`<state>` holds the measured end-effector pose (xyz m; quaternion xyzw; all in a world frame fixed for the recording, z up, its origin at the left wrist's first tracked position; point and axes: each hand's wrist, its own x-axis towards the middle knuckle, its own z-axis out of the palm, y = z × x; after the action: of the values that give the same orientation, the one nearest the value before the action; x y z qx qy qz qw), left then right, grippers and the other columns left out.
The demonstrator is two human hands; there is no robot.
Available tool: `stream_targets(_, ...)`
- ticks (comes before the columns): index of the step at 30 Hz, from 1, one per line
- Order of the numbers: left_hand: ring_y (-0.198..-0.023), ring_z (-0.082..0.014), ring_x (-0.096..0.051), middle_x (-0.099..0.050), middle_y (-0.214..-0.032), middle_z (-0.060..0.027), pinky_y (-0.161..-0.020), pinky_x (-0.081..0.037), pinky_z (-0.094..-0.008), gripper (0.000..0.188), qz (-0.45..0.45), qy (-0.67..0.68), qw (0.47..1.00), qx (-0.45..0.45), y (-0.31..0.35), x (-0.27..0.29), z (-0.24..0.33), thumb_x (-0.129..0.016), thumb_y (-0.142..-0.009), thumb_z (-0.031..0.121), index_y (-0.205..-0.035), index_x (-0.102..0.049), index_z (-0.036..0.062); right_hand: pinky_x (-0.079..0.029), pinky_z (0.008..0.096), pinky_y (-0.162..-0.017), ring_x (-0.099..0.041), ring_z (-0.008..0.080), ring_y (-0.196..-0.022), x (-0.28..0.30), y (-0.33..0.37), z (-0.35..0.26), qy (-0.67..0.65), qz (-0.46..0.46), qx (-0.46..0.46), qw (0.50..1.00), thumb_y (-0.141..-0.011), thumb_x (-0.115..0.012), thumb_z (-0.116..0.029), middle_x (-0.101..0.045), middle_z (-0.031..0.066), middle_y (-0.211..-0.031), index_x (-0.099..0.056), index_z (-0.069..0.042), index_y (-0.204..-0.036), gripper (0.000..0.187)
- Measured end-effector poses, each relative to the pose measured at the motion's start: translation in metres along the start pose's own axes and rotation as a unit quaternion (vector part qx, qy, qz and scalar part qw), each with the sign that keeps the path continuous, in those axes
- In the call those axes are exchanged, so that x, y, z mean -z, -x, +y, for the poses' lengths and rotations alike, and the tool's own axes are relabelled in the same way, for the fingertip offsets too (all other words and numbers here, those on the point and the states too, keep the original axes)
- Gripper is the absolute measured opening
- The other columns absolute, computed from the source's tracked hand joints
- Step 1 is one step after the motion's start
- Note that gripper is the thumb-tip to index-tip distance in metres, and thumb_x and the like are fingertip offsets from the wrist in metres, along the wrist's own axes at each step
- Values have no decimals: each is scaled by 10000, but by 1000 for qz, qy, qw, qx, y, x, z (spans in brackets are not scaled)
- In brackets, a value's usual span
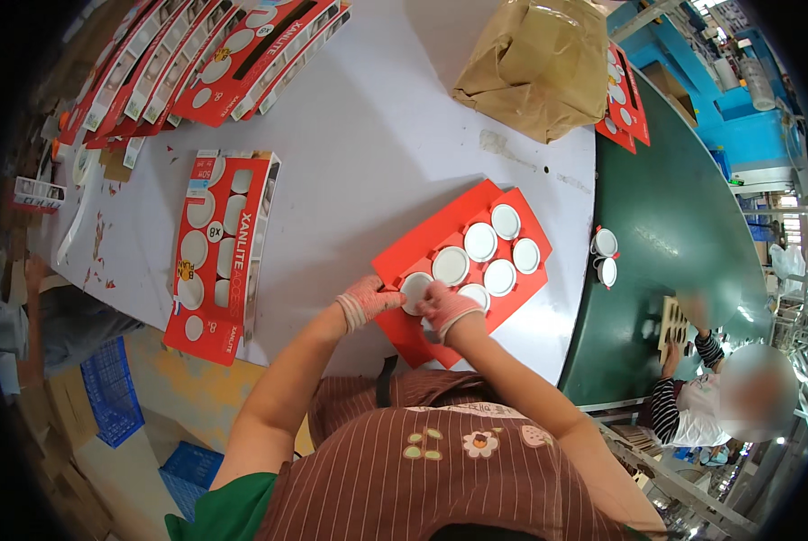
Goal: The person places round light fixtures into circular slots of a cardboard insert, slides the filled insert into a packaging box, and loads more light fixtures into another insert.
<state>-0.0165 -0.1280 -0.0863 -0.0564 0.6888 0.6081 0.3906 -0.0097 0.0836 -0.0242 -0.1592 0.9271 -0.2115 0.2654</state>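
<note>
A red cardboard piece [521, 288] lies tilted on the white table before me, with several round white-faced discs [480, 242] set in it in two rows. At its left edge my left hand [369, 300], in a pink and white glove, is closed on the red cardboard beside the lower-left disc [415, 293]. My right hand [447, 309], gloved too, has its fingers curled over a white disc at the near end of the card. That hand covers most of this disc, and its fingertips are partly hidden and slightly smeared.
A filled red box [216, 257] lies to the left. Several red boxes [232, 68] stand in leaning rows at the far left. A brown paper package [539, 68] sits at the far edge. On the green belt [638, 338] lie two loose white pieces [606, 242]; another person works beyond.
</note>
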Motion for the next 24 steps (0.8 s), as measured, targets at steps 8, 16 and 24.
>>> stream_targets(8,-879,-159,-583,-643,-969,-87,-781,-475,-303,460,78,56,993,-68,-10,15,-15,-689,-770,261,-1136,-599,-2,-484,380,-757,-638,297,-825,18,0,20,-171,-2,-143,975,-881,-576,-310,-653,152,-873,-567,-71,-1025,280)
stream_targets(16,-1077,-258,-593,-557,-1236,-116,-841,-515,-408,596,86,418,902,61,34,3,-26,-655,-831,180,-1343,-396,19,-481,408,-921,-579,358,-1083,126,75,240,20,310,-482,819,-720,-706,-376,-592,200,-1175,-559,-38,-1199,604)
stream_targets(24,-1167,-357,-523,-528,-1300,-139,-962,-423,-555,599,-3,429,887,173,39,-65,-51,-712,-790,283,-1293,-460,77,-478,401,-951,-559,359,-1149,143,84,358,-11,314,-515,797,-639,-751,-456,-562,200,-1260,-525,-18,-1242,779)
